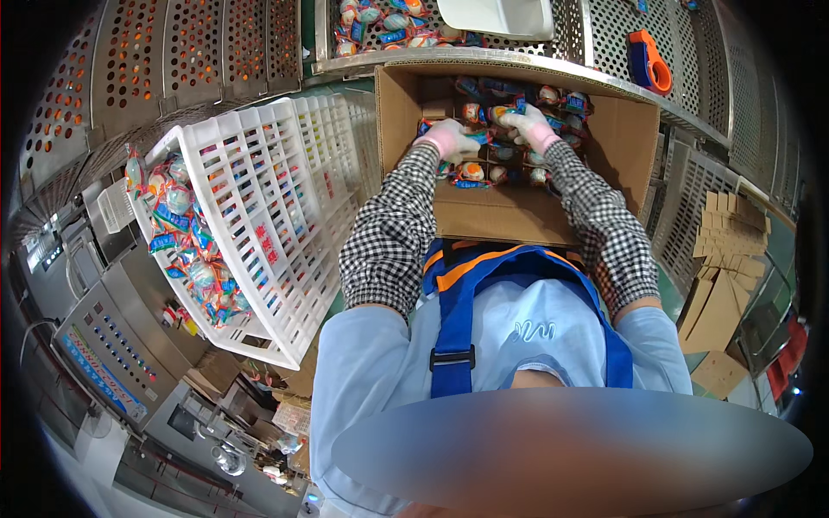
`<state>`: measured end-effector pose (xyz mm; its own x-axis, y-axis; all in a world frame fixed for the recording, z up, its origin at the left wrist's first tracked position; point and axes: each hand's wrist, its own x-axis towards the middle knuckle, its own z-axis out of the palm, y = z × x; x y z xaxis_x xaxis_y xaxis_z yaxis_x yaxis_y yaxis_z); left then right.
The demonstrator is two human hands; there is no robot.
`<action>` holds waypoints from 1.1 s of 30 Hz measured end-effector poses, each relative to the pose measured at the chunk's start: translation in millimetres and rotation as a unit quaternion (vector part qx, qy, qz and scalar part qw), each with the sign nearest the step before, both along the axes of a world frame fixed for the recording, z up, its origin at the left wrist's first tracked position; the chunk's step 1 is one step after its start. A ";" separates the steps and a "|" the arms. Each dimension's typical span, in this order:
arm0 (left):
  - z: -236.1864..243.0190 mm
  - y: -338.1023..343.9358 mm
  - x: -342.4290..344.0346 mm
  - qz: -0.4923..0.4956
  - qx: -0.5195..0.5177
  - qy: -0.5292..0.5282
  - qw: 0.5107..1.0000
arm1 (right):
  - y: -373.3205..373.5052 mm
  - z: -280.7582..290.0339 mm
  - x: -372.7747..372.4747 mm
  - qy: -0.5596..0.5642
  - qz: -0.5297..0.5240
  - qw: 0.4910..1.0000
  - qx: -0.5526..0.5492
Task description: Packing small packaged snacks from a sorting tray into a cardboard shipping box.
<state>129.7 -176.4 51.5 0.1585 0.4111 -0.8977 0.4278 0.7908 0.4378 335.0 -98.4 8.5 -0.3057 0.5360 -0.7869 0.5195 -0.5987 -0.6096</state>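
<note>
Both my hands wear pale gloves and reach into an open cardboard box (509,207). Inside it, several egg-shaped packets (471,171) in clear wrappers with blue and red print sit in rows. My left hand (449,139) is at the left of the rows, its fingers closed around the end of a blue-printed packet (477,136). Beside it, my right hand (529,127) pinches another wrapped packet (501,113) above the rows. My fingers partly cover both packets. Checked sleeves cover my forearms.
To the left, a white slatted plastic crate (285,216) is tilted, with many similar packets showing. Beyond the box, a perforated metal table (570,65) bears loose packets, a white tray (501,17) and an orange-and-blue tape dispenser (652,65). Folded cardboard pieces (721,268) stand at right.
</note>
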 end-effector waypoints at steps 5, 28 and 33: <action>-39.7 -11.8 -0.3 -0.130 0.116 0.160 0.971 | 1.2 39.2 4.7 0.120 0.087 0.989 -0.021; -56.3 -31.8 19.5 -0.090 0.082 0.525 0.842 | -47.3 31.1 -48.3 -0.121 0.385 0.839 0.364; -49.6 -25.1 4.9 -0.167 0.098 0.441 0.876 | -20.1 20.4 -62.2 -0.112 0.316 0.798 0.501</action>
<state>134.6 -201.5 1.9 -0.4206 0.6336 -0.6494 0.8613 0.5037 -0.0664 272.8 -118.5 28.9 -0.6756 0.7250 -0.1338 0.6881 0.5550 -0.4674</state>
